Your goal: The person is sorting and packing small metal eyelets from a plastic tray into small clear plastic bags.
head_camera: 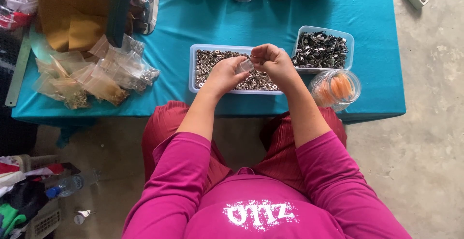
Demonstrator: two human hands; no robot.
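My left hand (226, 74) and my right hand (273, 62) meet above a shallow clear tray (192, 69) filled with small metal rings. Between the fingertips of both hands sits a small clear plastic bag (245, 66). My right hand's fingers are pinched together at the bag's top edge; the left hand holds it from below. What is inside the bag I cannot make out.
A second clear tray (321, 50) of dark metal clips stands at the right, a round clear tub (337, 88) with orange pieces in front of it. Several filled small bags (96, 74) lie at the left on the teal table (203, 11), beside mustard cloth (72, 16).
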